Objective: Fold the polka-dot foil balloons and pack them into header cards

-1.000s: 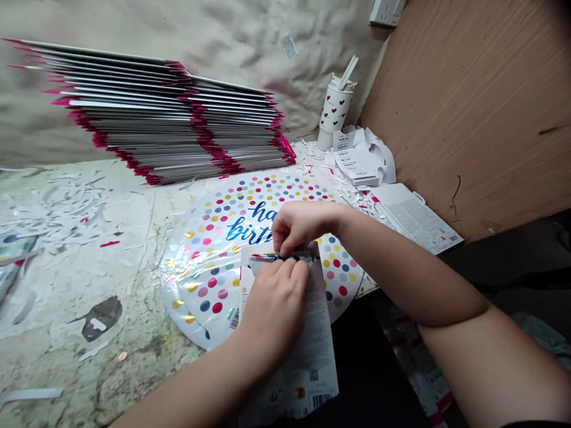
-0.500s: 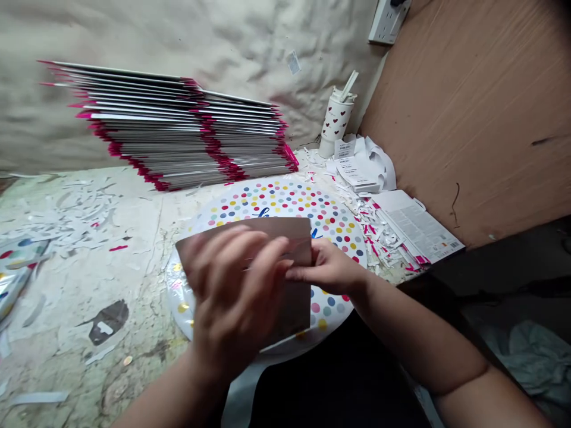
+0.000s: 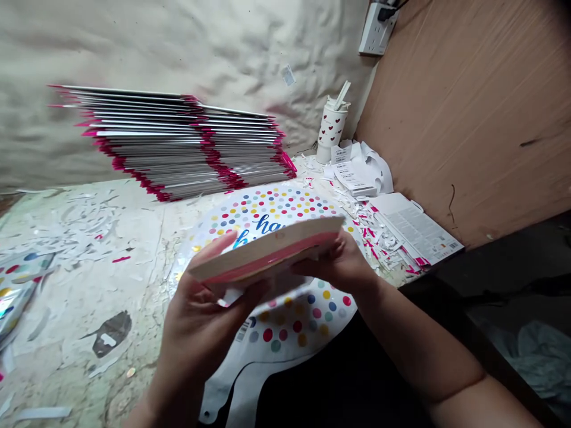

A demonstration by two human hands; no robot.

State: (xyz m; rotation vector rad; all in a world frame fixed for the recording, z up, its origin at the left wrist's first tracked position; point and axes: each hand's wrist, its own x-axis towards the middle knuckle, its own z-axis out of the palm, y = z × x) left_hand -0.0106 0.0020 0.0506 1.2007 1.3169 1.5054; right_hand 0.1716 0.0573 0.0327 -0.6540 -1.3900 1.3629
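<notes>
A folded card (image 3: 272, 248), beige on one face with a pink band, is held up between both hands and tilted edge-on toward me. My left hand (image 3: 198, 318) grips its left end, thumb below and fingers behind. At the right end, my right hand (image 3: 352, 264) pinches it. Beneath them lies a flat round foil balloon (image 3: 307, 318) with coloured dots, blue lettering and a long tail. The card and hands cover part of the lettering. Motion blur hides the card's print.
A tall stack of pink-edged folded cards (image 3: 173, 148) leans at the back wall. A heart-patterned tumbler (image 3: 332, 125), barcode labels (image 3: 357, 172) and a printed card sleeve (image 3: 414, 223) stand to the right. Paper scraps (image 3: 89, 220) litter the left; another dotted foil balloon (image 3: 22, 279) lies at the left edge.
The card has turned from its plain brownish face to nearly edge-on. My left hand has moved from in front of it to gripping its left end. The view has shifted slightly.
</notes>
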